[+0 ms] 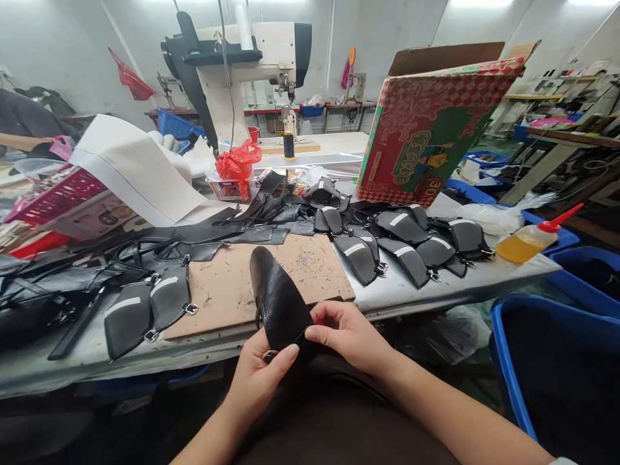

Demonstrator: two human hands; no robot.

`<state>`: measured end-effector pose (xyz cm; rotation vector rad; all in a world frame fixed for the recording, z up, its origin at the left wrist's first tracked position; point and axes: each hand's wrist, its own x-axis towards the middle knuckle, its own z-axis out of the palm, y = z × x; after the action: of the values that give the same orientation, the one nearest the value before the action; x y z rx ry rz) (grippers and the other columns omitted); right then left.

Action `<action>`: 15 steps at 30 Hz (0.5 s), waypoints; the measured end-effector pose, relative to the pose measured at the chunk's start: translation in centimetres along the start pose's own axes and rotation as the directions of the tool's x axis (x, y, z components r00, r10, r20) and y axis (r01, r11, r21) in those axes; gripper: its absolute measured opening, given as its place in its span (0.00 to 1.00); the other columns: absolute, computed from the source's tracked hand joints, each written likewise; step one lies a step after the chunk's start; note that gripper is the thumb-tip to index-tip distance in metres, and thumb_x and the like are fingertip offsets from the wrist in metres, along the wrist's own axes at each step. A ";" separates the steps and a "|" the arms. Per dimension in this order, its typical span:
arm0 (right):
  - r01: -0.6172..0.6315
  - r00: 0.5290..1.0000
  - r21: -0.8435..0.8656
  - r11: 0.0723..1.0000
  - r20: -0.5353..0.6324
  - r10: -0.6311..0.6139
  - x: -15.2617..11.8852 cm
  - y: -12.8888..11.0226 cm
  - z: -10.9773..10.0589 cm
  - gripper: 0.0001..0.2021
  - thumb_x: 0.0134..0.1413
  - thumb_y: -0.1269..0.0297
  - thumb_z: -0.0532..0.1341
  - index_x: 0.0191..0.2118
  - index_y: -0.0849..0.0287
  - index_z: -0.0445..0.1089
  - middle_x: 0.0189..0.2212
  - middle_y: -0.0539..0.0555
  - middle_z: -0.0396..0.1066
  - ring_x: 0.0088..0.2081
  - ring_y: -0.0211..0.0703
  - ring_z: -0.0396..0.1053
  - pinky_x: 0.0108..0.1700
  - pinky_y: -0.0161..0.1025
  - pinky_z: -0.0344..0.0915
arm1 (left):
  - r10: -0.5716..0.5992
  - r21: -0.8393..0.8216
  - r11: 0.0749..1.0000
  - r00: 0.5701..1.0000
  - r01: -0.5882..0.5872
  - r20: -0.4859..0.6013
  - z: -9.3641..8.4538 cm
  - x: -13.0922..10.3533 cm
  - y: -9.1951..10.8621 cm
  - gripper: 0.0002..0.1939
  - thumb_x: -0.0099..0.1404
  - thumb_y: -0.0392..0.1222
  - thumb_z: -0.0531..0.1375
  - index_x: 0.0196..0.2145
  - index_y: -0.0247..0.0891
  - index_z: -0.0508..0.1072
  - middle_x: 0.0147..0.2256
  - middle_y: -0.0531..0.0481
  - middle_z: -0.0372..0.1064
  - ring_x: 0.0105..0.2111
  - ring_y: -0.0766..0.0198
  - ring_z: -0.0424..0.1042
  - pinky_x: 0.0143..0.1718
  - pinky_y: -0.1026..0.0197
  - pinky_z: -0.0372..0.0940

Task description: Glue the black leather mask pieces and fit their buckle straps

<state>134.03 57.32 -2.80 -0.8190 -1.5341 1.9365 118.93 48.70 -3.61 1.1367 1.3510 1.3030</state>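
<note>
A curved black leather piece (pixel 281 300) is held up in front of the table's edge, its rounded end pointing up. Around its lower left edge my left hand (pixel 261 371) is closed, the thumb lying on the leather near a small metal ring. My right hand (pixel 346 332) pinches the lower right corner between thumb and fingers. Behind it lies a tan board (pixel 223 294) with marks and scraps. Two black pieces with white strips and buckles (pixel 169 297) rest on the board's left side. Several similar pieces (pixel 404 255) are spread on the right.
Black straps and leather (pixel 72 284) cover the left of the table (pixel 29 374). A sewing machine (pixel 247 71) stands behind. To the right are a tilted carton (pixel 436 123), a glue bottle (pixel 527 242) and blue bins (pixel 504 361). A person's arm (pixel 22 139) shows far left.
</note>
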 end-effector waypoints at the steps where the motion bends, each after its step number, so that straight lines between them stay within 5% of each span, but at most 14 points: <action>1: -0.019 1.000 0.027 0.999 0.014 0.019 0.0 0.1 0.0 0.16 0.38 0.54 0.67 0.24 0.61 0.64 0.22 0.47 0.62 0.26 0.35 0.58 0.31 0.36 0.55 | -0.011 0.011 1.000 1.000 0.011 0.010 -0.1 0.0 0.1 0.15 0.57 0.46 0.62 0.41 0.37 0.76 0.38 0.47 0.74 0.40 0.54 0.70 0.42 0.59 0.64; 8: -0.074 0.990 0.254 0.964 0.132 0.041 0.1 1.2 -0.2 0.20 0.33 0.53 0.71 0.23 0.60 0.62 0.20 0.45 0.61 0.24 0.33 0.57 0.30 0.33 0.55 | -0.019 0.119 0.993 0.997 0.011 0.072 -0.4 -0.4 0.7 0.12 0.58 0.48 0.61 0.34 0.36 0.76 0.30 0.49 0.75 0.33 0.58 0.71 0.34 0.62 0.64; 11: -0.040 0.965 0.272 0.962 0.260 -0.033 0.5 0.0 -0.3 0.20 0.36 0.50 0.69 0.32 0.61 0.67 0.26 0.49 0.68 0.30 0.39 0.65 0.36 0.37 0.61 | 0.106 0.298 0.941 0.974 -0.164 0.199 -0.4 -0.4 1.3 0.10 0.61 0.45 0.59 0.34 0.37 0.76 0.31 0.49 0.74 0.32 0.59 0.71 0.34 0.63 0.63; 15: 0.104 0.971 0.100 0.990 0.204 -0.123 0.9 -2.6 -0.6 0.17 0.43 0.56 0.67 0.38 0.60 0.69 0.31 0.52 0.72 0.36 0.44 0.69 0.42 0.42 0.64 | 0.193 0.447 0.800 0.876 -0.401 0.442 -1.5 0.0 3.2 0.14 0.60 0.51 0.60 0.36 0.37 0.75 0.32 0.47 0.74 0.30 0.60 0.71 0.32 0.64 0.64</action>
<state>134.01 58.93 -0.46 -0.4905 -1.5647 2.0413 117.48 48.55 -0.34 1.9502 1.2964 0.8584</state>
